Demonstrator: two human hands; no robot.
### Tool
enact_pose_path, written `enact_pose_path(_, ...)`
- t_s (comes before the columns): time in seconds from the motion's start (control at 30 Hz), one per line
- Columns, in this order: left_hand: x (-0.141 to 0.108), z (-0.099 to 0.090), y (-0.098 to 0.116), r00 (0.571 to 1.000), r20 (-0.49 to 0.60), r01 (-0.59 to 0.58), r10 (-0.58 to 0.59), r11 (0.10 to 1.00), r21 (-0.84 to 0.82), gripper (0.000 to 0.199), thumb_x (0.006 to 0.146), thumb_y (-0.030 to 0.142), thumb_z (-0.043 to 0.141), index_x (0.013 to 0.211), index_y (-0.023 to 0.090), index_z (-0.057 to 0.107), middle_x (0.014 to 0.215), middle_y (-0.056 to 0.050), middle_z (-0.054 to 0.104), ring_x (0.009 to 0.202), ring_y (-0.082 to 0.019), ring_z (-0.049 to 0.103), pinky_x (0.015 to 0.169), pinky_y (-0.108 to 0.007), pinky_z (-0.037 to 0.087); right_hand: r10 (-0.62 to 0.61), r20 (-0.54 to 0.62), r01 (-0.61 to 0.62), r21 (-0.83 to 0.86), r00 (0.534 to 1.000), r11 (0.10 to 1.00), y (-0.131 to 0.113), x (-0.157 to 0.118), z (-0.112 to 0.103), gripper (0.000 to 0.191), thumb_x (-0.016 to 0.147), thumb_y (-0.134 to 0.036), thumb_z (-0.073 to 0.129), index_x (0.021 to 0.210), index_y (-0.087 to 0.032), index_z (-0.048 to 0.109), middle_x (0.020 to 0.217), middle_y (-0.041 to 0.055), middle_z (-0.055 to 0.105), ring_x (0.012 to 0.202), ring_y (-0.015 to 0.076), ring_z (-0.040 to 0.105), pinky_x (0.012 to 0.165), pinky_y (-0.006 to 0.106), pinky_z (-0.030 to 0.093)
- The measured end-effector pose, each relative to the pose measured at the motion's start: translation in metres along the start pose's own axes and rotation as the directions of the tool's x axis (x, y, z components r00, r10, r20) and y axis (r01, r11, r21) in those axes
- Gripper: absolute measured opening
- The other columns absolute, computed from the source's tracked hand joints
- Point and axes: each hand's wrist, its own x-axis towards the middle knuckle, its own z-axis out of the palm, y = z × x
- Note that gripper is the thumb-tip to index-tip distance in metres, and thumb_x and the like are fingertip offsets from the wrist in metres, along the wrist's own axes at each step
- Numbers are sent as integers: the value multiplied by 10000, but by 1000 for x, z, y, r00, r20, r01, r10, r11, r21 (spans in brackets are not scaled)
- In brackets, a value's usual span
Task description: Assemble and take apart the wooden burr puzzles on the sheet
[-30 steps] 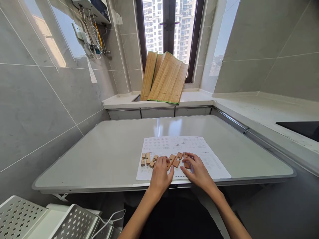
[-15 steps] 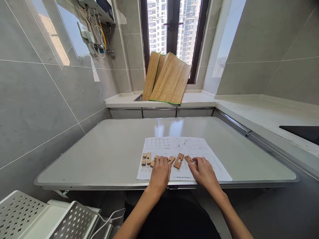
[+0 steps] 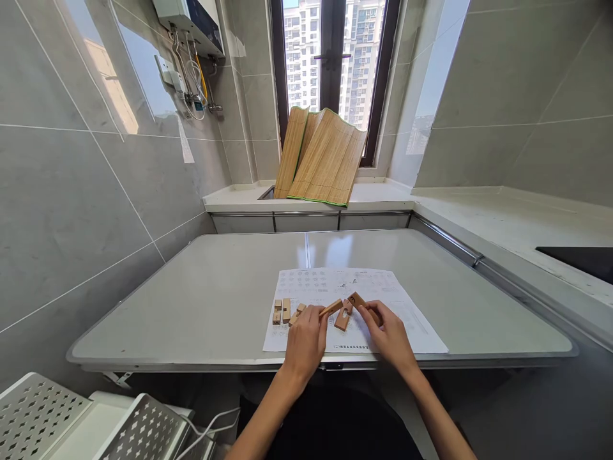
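My left hand (image 3: 307, 335) pinches one end of a narrow wooden piece (image 3: 332, 308) that points up and to the right. Between the fingers of my right hand (image 3: 389, 332) is another wooden piece (image 3: 358, 300), tilted, with a dark notch or mark near its far end. A notched wooden block (image 3: 343, 316) lies on the printed sheet between the hands. Left of my left hand, on the sheet, are an upright-lying block (image 3: 286, 310), small pieces (image 3: 276, 317) beside it, and a further piece (image 3: 297, 314) close to my fingers.
The printed paper (image 3: 368, 281) lies on a pale table (image 3: 215, 287). Behind it, a folded bamboo mat (image 3: 328, 156) leans by the window on the white ledge. White perforated racks (image 3: 43, 409) and cables stand at the lower left.
Both held pieces have come up from the sheet and their far ends are nearer each other. My right hand has shifted slightly left. The view has tilted up a little.
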Motion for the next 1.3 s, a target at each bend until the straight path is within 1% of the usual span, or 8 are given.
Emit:
enact_pose_path(0.13, 0, 2, 3, 987, 20, 162, -162, 951, -263, 309, 1077, 391, 331, 1126, 221, 584, 758, -11, 645, 728, -211, 647, 716, -339, 503, 37, 181, -84, 256, 983, 963, -17, -3, 6, 516, 947, -704, 475, 1024, -216, 623, 620, -29, 539, 557, 170, 490, 566, 282, 401)
enact_pose_path(0.27, 0, 4, -3, 978, 75, 207, -193, 903, -376, 343, 1072, 419, 322, 1152, 209, 581, 768, -17, 620, 715, -204, 616, 702, -333, 497, -10, 303, -82, 291, 953, 953, -17, -5, 14, 489, 954, -685, 483, 954, -212, 605, 618, -48, 487, 542, 140, 425, 535, 258, 341)
enact_pose_path(0.37, -1, 3, -6, 981, 113, 188, -155, 891, -413, 337, 1067, 400, 343, 1230, 198, 559, 871, -45, 650, 802, -211, 628, 768, -349, 512, -47, 320, -32, 239, 946, 970, -14, -5, 16, 478, 967, -662, 477, 971, -206, 620, 697, -25, 537, 620, 150, 455, 594, 262, 366)
enact_pose_path(0.47, -2, 2, -7, 987, 121, 146, -104, 889, -434, 352, 1066, 370, 362, 1316, 198, 540, 1036, -84, 678, 930, -222, 637, 870, -377, 514, -33, 339, -49, 231, 940, 972, -12, -4, 15, 513, 957, -688, 466, 984, -199, 618, 736, -12, 542, 644, 155, 442, 604, 263, 357)
enact_pose_path(0.63, -2, 4, -8, 998, 64, 34, -5, 888, -459, 413, 1060, 351, 388, 1430, 220, 515, 1129, -109, 680, 1033, -246, 634, 950, -414, 511, -14, 354, -86, 264, 935, 961, -8, -4, 14, 507, 952, -694, 472, 981, -203, 598, 702, -30, 484, 629, 150, 399, 601, 265, 324)
enact_pose_path(0.77, -3, 4, -7, 997, 65, -14, 48, 893, -449, 448, 1058, 344, 398, 1492, 267, 476, 1100, -93, 688, 967, -237, 640, 914, -402, 529, 6, 366, -118, 284, 931, 951, -3, -5, 16, 481, 959, -677, 479, 994, -212, 594, 658, -45, 443, 611, 151, 381, 595, 270, 312)
enact_pose_path(0.97, -3, 0, -1, 991, 130, 34, 28, 892, -450, 479, 1075, 302, 353, 1553, 312, 397, 1118, -70, 661, 691, -144, 569, 832, -341, 522, -1, 388, -130, 312, 922, 941, -4, -7, 17, 471, 976, -661, 465, 1013, -205, 576, 632, -56, 412, 591, 146, 358, 584, 281, 289)
enact_pose_path(1.3, -2, -2, -2, 986, 162, 50, 29, 884, -464, 461, 1073, 318, 362, 1526, 298, 448, 1114, -59, 653, 678, -122, 588, 822, -325, 519, 5, 414, -163, 348, 910, 923, -5, -6, 16, 457, 974, -668, 465, 924, -219, 532, 626, -62, 398, 571, 134, 350, 562, 274, 275)
